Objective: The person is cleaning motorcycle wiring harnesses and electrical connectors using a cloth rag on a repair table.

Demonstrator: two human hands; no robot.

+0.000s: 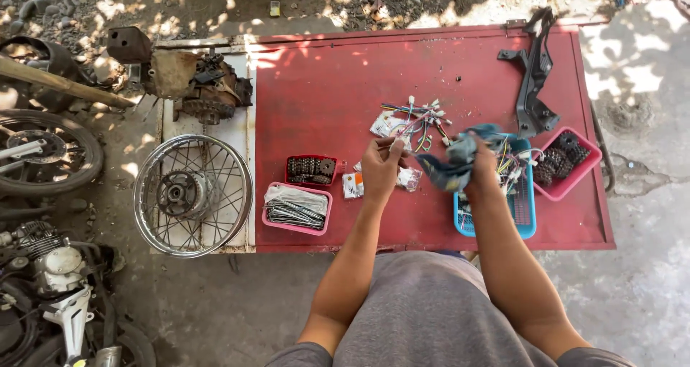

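A red metal bench (323,94) is standing outdoors on grey concrete, with gravel and dappled shade lying beyond its far edge. The person's left hand (379,167) is hovering over the bench's middle, its grip pinched together on a small pale part that is too small to make out. The right hand (480,167) is sitting just beside it, its grip clamped on a blue rag (454,162) held above the bench. A bundle of coloured wires (415,119) is lying just behind both hands. A blue basket (528,223) is resting under the right wrist, with a pink tray of dark chains (568,162) touching its right side. 2 more trays, a red one (311,169) and a pink one (296,209), are sitting to the left. A spoked wheel (192,194) is lying on a white board beside the bench.
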